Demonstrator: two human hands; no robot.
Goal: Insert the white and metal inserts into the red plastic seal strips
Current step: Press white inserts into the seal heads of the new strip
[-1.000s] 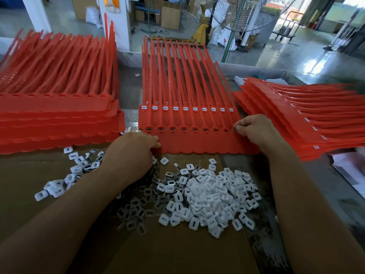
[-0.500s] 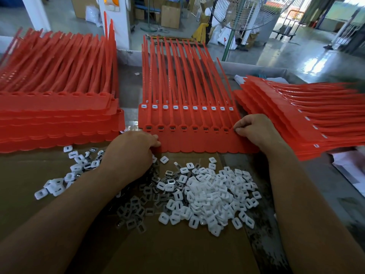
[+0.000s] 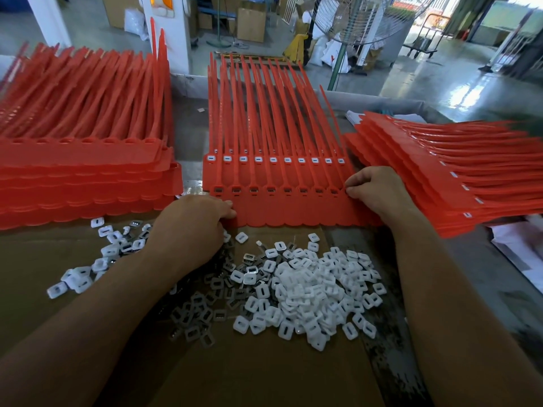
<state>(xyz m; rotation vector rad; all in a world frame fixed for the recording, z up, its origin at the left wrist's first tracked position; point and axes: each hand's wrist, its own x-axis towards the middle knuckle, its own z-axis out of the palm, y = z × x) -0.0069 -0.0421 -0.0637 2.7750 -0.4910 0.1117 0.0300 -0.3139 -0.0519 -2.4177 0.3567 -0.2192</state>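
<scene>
Cardboard: brown sheet (image 3: 264, 374) covering the near middle of the worktop, with loose inserts scattered on it.
Centre sheet: joined red seal strips (image 3: 282, 212) lying flat at the cardboard's far edge, tails pointing away. One row of sockets already shows white; the nearer row shows dark metal.
Left hand: (image 3: 191, 227) at the centre sheet's near left corner, thumb lying on top of the red edge. The other fingers curl under, and the back of the hand hides them.
Right hand: (image 3: 373, 192) at the sheet's right edge, beside the last socket of the nearer row. Fingers are curled, thumb and forefinger nipping the edge.
White inserts: heap (image 3: 314, 292) between the two forearms, with a smaller scatter near the left stack.
Metal inserts: grey pieces (image 3: 202, 312) just left of the white heap, partly under the left forearm.
Left stack: piled red strips (image 3: 85, 177) along the worktop's left side.
Right stack: fanned red strips (image 3: 440, 174) at the right edge, with white showing in their sockets.
</scene>
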